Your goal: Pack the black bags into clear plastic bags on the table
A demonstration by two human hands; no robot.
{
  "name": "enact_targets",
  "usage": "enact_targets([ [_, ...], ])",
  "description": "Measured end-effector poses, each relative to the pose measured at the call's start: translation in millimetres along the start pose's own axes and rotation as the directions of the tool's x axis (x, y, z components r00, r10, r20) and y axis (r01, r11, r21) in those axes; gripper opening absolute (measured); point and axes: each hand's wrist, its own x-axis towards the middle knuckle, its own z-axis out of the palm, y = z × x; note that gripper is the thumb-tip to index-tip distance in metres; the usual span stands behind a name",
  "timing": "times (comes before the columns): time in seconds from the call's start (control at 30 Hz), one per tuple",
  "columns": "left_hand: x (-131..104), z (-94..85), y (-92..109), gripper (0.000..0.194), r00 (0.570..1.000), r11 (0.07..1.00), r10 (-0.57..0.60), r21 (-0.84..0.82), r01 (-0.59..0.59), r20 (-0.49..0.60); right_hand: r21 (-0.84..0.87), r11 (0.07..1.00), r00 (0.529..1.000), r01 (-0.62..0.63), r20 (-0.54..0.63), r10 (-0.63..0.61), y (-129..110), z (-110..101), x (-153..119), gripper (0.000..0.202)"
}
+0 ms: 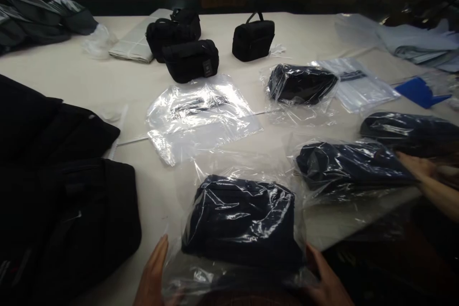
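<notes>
Wrapped dark bag (244,222) lying between two bare hands

The wrapped dark bag is resting at the near side of the pale table (154,196), its clear sleeve (202,275) spreading loosely around it. The person's left hand (153,272) is reaching along the left side of the sleeve, fingers extending; the right hand (324,277) is curving by the opposite side. The two hands are standing wide apart, the bag lying between them. Whether either is pinching the film, I cannot tell. To the right, a co-worker's hand (418,165) is reaching to the right end of a second wrapped bag (344,162). Farther back, a flat plastic sleeve (204,126) is shining under the light, and a black case (253,40) is standing with its handle rising. A large black bag (89,215) is lying at the left.
</notes>
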Motion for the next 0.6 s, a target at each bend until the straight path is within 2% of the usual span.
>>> enact_targets([
  [0.07, 28.5, 13.4, 9.7, 0.072, 0.976, 0.973, -0.189, -0.115, 0.201, 0.103, 0.05, 0.998, 0.999, 0.039, 0.035, -0.041, -24.6, 14.2, 24.9, 0.048],
  [0.13, 65.5, 20.6, 18.7, 0.062, 0.939, 0.935, -0.268, -0.178, 0.307, 0.214, 0.058, 0.996, 0.997, 0.071, -0.003, -0.071, -50.0, 25.3, 57.3, 0.036],
  [0.17, 83.6, 21.3, 22.7, 0.056, 0.921, 0.923, -0.306, -0.164, 0.349, 0.242, 0.039, 0.997, 0.997, 0.059, -0.06, -0.056, -61.5, 28.6, 74.2, 0.033],
  [0.23, 111.6, 17.4, 30.4, 0.052, 0.892, 0.901, -0.403, -0.079, 0.426, 0.203, 0.011, 1.0, 0.978, 0.016, -0.209, -0.013, -80.2, 30.5, 104.7, 0.033],
  [0.27, 119.1, 13.7, 34.6, 0.056, 0.893, 0.899, -0.43, -0.031, 0.437, 0.129, 0.024, 1.0, 0.963, 0.006, -0.269, 0.0, -86.9, 29.4, 116.7, 0.036],
  [0.3, 121.7, 9.8, 39.3, 0.063, 0.914, 0.914, -0.406, 0.014, 0.406, 0.016, 0.058, 0.998, 0.95, 0.009, -0.311, 0.009, -91.5, 27.4, 125.8, 0.039],
  [0.33, 119.3, 6.3, 44.7, 0.069, 0.938, 0.941, -0.322, 0.061, 0.332, -0.129, 0.102, 0.995, 0.942, 0.015, -0.335, 0.02, -94.0, 24.9, 131.7, 0.041],
  [0.37, 112.7, 4.0, 50.8, 0.074, 0.945, 0.971, -0.169, 0.117, 0.208, -0.28, 0.146, 0.989, 0.939, 0.02, -0.342, 0.031, -94.4, 22.5, 134.4, 0.042],
  [0.4, 103.4, 3.6, 57.7, 0.076, 0.921, 0.984, 0.026, 0.175, 0.046, -0.389, 0.184, 0.983, 0.941, 0.025, -0.337, 0.039, -93.1, 20.5, 134.4, 0.042],
  [0.43, 93.3, 5.8, 65.6, 0.073, 0.88, 0.967, 0.22, 0.211, -0.141, -0.42, 0.211, 0.977, 0.944, 0.021, -0.325, 0.05, -90.4, 19.1, 132.1, 0.042],
  [0.47, 84.4, 10.6, 74.4, 0.067, 0.847, 0.922, 0.384, 0.198, -0.332, -0.367, 0.227, 0.974, 0.949, 0.01, -0.31, 0.062, -86.8, 18.3, 128.4, 0.041],
  [0.5, 78.6, 18.3, 83.8, 0.061, 0.828, 0.864, 0.503, 0.117, -0.489, -0.249, 0.234, 0.972, 0.953, -0.002, -0.293, 0.072, -82.8, 17.8, 124.0, 0.039],
  [0.53, 77.3, 28.3, 93.5, 0.054, 0.826, 0.828, 0.557, -0.023, -0.561, -0.089, 0.236, 0.972, 0.959, -0.009, -0.274, 0.076, -78.5, 17.5, 119.5, 0.037],
  [0.57, 81.1, 40.1, 102.9, 0.046, 0.829, 0.828, 0.554, -0.155, -0.54, 0.074, 0.234, 0.972, 0.964, -0.006, -0.259, 0.068, -74.1, 17.1, 115.4, 0.035],
  [0.6, 89.6, 52.8, 111.3, 0.039, 0.849, 0.864, 0.49, -0.239, -0.443, 0.199, 0.226, 0.974, 0.968, 0.014, -0.247, 0.044, -69.5, 16.2, 111.9, 0.033],
])
